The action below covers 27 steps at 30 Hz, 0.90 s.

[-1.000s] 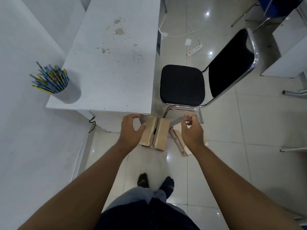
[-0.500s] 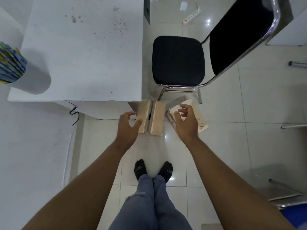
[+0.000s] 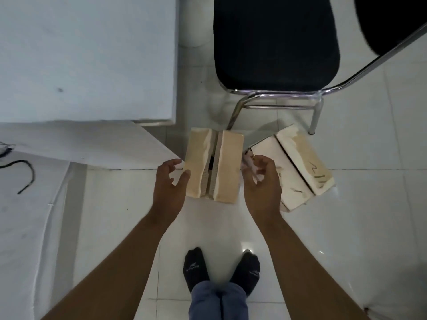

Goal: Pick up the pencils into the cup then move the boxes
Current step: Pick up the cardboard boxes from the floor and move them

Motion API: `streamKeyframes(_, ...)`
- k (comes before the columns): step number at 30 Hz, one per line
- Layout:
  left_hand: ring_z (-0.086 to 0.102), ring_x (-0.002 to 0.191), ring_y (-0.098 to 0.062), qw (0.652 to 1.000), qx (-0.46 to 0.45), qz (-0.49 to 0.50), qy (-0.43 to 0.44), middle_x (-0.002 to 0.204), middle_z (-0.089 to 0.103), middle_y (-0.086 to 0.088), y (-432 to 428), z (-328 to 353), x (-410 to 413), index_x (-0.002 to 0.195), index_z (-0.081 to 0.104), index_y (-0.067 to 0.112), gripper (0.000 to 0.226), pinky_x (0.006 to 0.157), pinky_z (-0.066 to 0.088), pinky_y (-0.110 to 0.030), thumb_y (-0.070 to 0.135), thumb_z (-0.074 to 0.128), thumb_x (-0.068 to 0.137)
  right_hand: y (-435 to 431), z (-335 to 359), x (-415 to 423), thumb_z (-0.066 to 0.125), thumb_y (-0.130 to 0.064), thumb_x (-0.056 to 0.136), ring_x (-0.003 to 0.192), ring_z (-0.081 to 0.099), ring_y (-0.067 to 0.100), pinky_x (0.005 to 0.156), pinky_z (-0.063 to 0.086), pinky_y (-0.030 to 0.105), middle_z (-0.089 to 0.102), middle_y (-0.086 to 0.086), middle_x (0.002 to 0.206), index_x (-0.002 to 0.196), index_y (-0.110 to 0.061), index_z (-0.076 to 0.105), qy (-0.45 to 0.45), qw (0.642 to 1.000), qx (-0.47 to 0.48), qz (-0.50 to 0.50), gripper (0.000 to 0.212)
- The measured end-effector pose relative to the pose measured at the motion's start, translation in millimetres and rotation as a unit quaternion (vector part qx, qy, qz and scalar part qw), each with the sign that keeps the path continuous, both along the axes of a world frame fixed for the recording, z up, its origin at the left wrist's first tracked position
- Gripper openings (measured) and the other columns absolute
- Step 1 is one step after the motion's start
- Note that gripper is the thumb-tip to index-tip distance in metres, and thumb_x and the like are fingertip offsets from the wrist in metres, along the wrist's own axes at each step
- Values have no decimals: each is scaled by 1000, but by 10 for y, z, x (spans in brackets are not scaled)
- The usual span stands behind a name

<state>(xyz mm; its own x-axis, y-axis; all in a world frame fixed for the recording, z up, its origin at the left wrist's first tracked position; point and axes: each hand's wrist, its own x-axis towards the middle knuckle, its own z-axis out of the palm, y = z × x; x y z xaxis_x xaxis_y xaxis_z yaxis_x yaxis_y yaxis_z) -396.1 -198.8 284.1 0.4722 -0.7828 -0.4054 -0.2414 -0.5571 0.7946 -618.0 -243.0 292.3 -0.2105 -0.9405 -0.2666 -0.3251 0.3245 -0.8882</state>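
A tan cardboard box with a slit along its top stands on the white tiled floor, just past the table's corner. My left hand is at the box's left side, fingers spread and relaxed, with the thumb tip against its left face. My right hand hovers beside the box's right face with loosely curled fingers that hold nothing. A second, paler box with pen marks lies slanted on the floor behind my right hand. The cup of pencils is out of view.
The white table fills the upper left. A black chair with chrome legs stands right behind the boxes. A black cable lies at the left. My socked feet stand on the tiles below the boxes.
The view has dropped closer to the floor and the pencil cup has left the frame. Both hands have loosened from the tan box, which now sits beside the paler box.
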Motion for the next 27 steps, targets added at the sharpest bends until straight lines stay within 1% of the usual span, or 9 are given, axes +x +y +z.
streamKeyframes(4,51,125,-12,1000,12,2,-19,136,51,13,-212,-785,32,130,54,36,36,102,49,-31,38,70,98,-97,-874,95,75,-44,96,121,58,4,95,51,18,64,-16,129,136,-27,57,21,1000,2,8,47)
streamKeyframes(6,50,125,-14,1000,8,8,-28,135,49,18,-274,-1162,58,126,52,43,36,102,50,-33,43,71,96,-137,-1287,140,75,-46,94,126,56,6,100,50,23,62,-17,131,138,-29,55,25,1000,-4,5,52)
streamKeyframes(9,50,122,-11,999,7,22,-40,135,49,18,-303,-1671,120,132,50,41,46,88,47,-18,51,71,93,-181,-1821,223,75,-50,93,136,52,17,109,51,41,58,-8,143,145,-26,52,35,999,-11,30,61)
streamKeyframes(12,51,115,-9,998,33,33,-41,136,47,15,-252,-2102,159,144,45,33,65,72,41,-8,60,70,90,-170,-2216,313,76,-58,90,146,43,20,116,46,50,48,-2,157,155,-24,42,46,998,13,43,80)
streamKeyframes(14,58,108,-10,998,55,39,-20,133,53,12,-213,-2309,183,146,44,27,76,65,45,-7,68,68,86,-134,-2401,372,78,-61,87,148,41,20,118,44,47,42,-1,161,160,-24,34,33,998,28,46,93)
streamKeyframes(17,69,95,-9,997,76,20,7,117,67,12,-247,-2452,219,140,52,26,81,49,51,-9,79,65,81,-107,-2583,450,81,-58,85,148,40,17,118,40,37,39,-4,164,165,-29,24,8,998,56,40,103)
streamKeyframes(22,69,91,-6,994,91,-22,-55,114,70,14,-317,-2454,177,135,56,33,88,62,53,-21,94,54,72,-95,-2666,497,84,-59,82,128,49,3,102,40,24,51,-22,145,159,-41,26,-6,997,79,11,98)
streamKeyframes(24,69,94,-10,992,102,-21,-66,115,68,15,-299,-2405,113,133,53,35,89,64,54,-24,97,55,69,-91,-2641,478,82,-62,82,132,54,10,101,39,24,53,-22,142,157,-41,30,8,996,85,0,94)
streamKeyframes(27,69,96,-16,990,117,-23,-75,117,65,16,-248,-2286,20,131,49,37,88,63,53,-23,96,57,67,-68,-2546,411,78,-68,83,137,55,21,103,40,30,56,-12,150,157,-40,32,30,994,103,-12,91)
